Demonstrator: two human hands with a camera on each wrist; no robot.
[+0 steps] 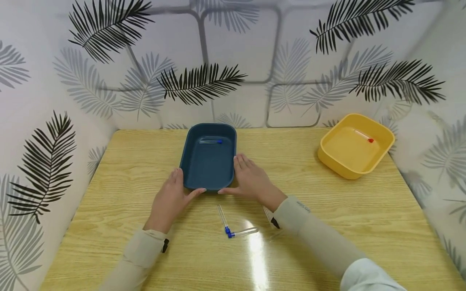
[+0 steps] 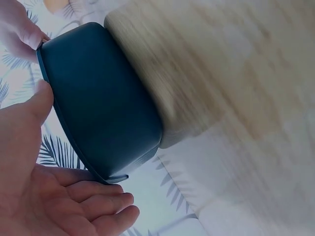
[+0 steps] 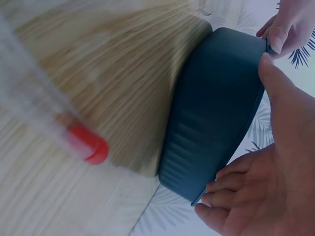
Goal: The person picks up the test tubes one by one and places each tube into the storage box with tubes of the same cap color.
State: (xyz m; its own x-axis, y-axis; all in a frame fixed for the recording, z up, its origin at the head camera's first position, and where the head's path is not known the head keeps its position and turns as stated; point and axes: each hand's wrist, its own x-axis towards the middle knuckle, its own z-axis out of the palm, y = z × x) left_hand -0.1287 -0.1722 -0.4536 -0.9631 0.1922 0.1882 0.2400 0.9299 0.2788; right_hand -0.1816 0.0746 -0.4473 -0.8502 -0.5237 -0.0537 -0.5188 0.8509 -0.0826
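Observation:
A dark blue plastic bin [image 1: 208, 178] sits on the table near its back edge. Inside lies a clear tube with a blue cap [image 1: 211, 141]. My left hand [image 1: 169, 201] touches the bin's near left corner, thumb along the front rim and fingers at the left side. On the near right corner, my right hand [image 1: 253, 178] mirrors it, fingers fairly straight against the side wall. Two blue-capped tubes [image 1: 244, 232] lie on the table between my forearms. Under my right wrist is another clear tube, partly hidden; the right wrist view shows a red-capped tube [image 3: 88, 144].
At the back right stands a yellow bin [image 1: 338, 163] holding a red-capped tube [image 1: 364, 136]. The wood-grain table [image 1: 145, 149] meets a leaf-patterned backdrop [image 1: 240, 101] behind and at both sides. Light glares on the tabletop near the front.

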